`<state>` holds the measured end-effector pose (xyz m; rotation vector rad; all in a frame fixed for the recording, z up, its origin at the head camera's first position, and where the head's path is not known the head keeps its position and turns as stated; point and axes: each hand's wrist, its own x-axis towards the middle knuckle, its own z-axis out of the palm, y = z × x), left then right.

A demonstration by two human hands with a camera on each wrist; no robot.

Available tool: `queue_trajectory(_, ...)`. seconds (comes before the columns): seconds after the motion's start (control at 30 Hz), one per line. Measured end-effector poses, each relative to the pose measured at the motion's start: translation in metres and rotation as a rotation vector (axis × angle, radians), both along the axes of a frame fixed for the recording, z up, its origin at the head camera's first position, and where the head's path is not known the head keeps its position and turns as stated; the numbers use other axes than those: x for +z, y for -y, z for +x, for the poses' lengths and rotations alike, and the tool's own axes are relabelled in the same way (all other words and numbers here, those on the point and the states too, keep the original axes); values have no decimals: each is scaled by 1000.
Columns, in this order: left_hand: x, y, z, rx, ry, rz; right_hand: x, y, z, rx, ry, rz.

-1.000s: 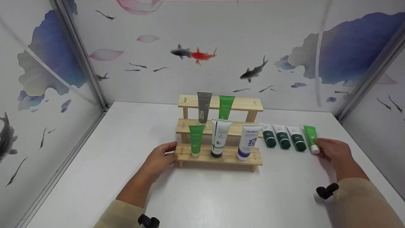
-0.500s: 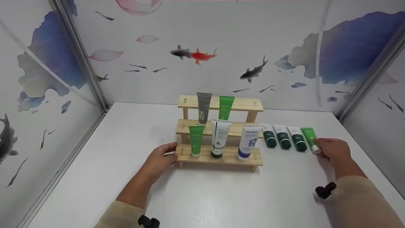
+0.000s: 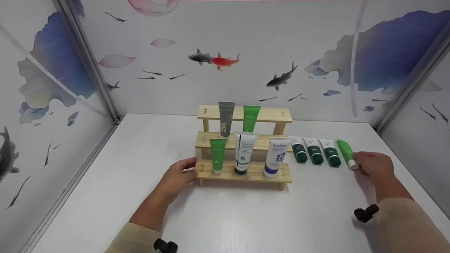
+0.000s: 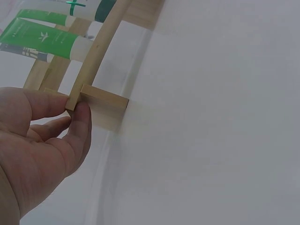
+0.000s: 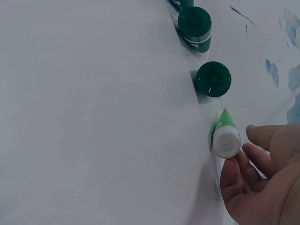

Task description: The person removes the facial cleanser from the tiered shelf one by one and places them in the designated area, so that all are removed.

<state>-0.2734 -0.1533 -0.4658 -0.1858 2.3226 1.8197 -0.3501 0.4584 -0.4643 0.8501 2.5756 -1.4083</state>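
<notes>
The thumb and bent fingers of the left hand (image 3: 177,177) pinch the left end of the lowest shelf (image 3: 256,170) of a wooden rack (image 3: 270,114), with little gap between them. The fingers of the right hand (image 3: 376,166) are loosely bent at the white cap (image 5: 227,142) of a green tube (image 3: 345,149); in the right wrist view the thumb stands slightly apart from the cap, while a fingertip meets its lower edge. That tube lies on the white table (image 3: 218,221), cap toward the person. Just beside it, on the side nearer the rack, three white-and-dark-green tubes (image 3: 315,153) lie in a row, dark ends toward the person. On the lowest shelf stand, cap down, a small green tube (image 3: 218,154), a white tube with a dark cap (image 3: 246,151) and a white tube with a blue band (image 3: 277,156). Behind, a grey tube (image 3: 226,117) stands on the middle shelf (image 3: 263,143), near a taller green tube (image 3: 251,116) whose base is hidden. The back wall (image 3: 225,28) carries painted fish (image 3: 225,62) and blue leaves (image 3: 397,49).
</notes>
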Motion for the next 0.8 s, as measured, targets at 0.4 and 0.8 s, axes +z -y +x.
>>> queue_trajectory(0.4, -1, 0, -1, -1, -1, 4, 18, 17, 3, -13, -133, 34)
queue_trajectory(0.8, -1, 0, 0, -11, -11, 15, 48, 76, 8, 62, -206, 6)
